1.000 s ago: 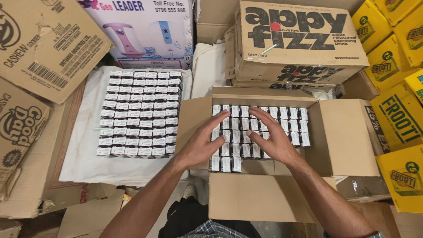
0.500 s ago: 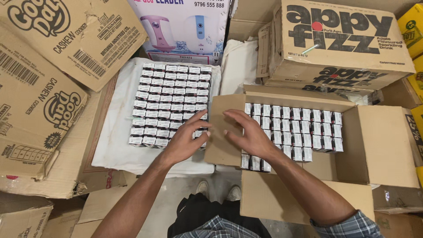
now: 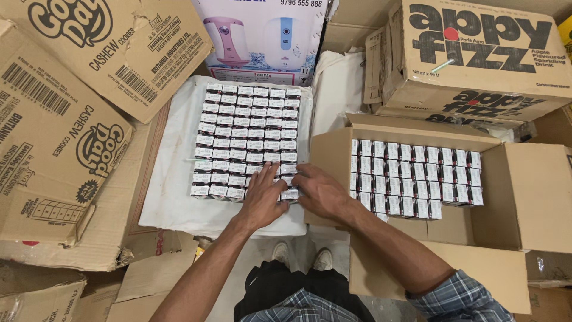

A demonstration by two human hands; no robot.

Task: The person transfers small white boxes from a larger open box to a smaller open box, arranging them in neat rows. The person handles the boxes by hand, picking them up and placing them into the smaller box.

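A block of small white-and-dark cartons (image 3: pixel 247 134) stands in tight rows on a white sheet (image 3: pixel 170 197). My left hand (image 3: pixel 262 198) lies over the block's near right corner, fingers spread across the carton tops. My right hand (image 3: pixel 320 192) closes in from the right against the same cartons, so both hands clasp a small group between them. Just to the right is an open cardboard box (image 3: pixel 527 197), its far part filled with rows of the same cartons (image 3: pixel 417 176).
Large brown cardboard boxes (image 3: pixel 65 131) lean at the left. A white and pink appliance box (image 3: pixel 262 36) stands at the back, with a brown drinks box (image 3: pixel 476 59) beyond the open one. My feet (image 3: pixel 301 257) show below, near a torn cardboard flap (image 3: pixel 143 280).
Both hands left the open box and moved left onto the near right corner of the carton block. The camera view also shifted left.
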